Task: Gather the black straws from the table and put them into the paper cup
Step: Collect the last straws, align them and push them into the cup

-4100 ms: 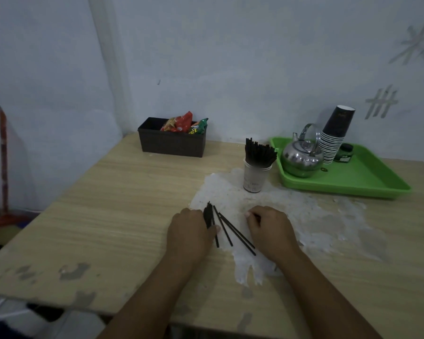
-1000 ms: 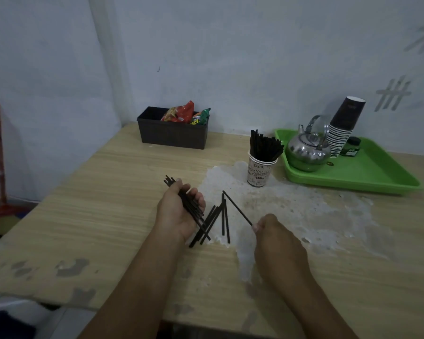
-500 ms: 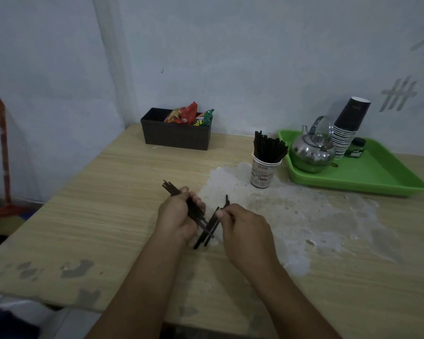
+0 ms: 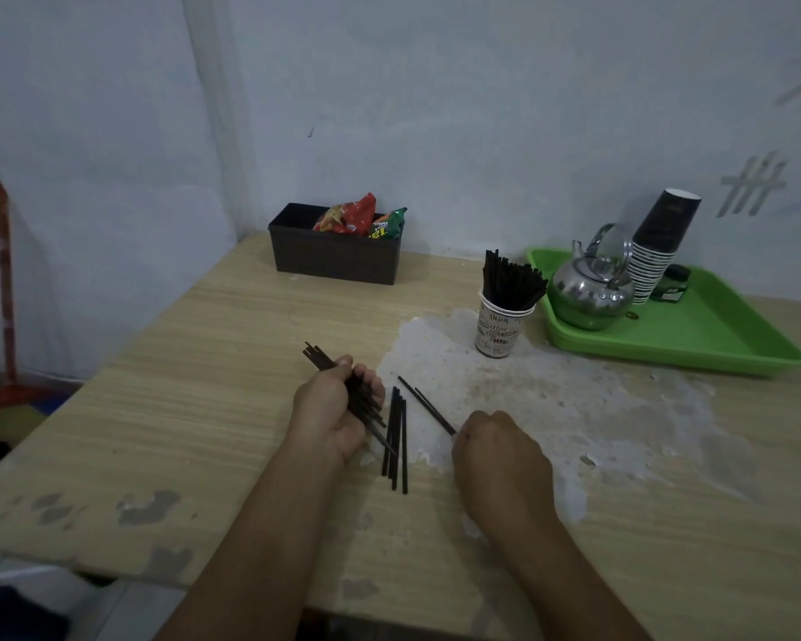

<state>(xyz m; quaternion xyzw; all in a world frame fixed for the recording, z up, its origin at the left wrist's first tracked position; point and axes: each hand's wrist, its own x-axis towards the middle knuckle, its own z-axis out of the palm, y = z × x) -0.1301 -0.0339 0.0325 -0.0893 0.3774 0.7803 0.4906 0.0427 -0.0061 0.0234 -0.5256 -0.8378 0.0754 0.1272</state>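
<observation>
My left hand [image 4: 336,409] grips a bundle of black straws [image 4: 324,358] whose ends stick out past my fingers toward the far left. Just right of it, several loose black straws [image 4: 396,439] lie side by side on the wooden table [image 4: 195,395]. My right hand [image 4: 500,460] pinches the near ends of two more black straws [image 4: 424,404] that slant away to the upper left. The white printed paper cup [image 4: 498,333] stands farther back to the right, upright and packed with black straws.
A green tray [image 4: 722,335] at the back right carries a steel kettle [image 4: 590,289], a stack of paper cups [image 4: 657,252] and a small dark jar. A black box [image 4: 334,256] with snack packets stands against the wall. A worn white patch covers the table's middle.
My right hand has drawn back to the right from the left hand and now pinches two straws. Several straws lie in a row between my hands. The left hand keeps its bundle.
</observation>
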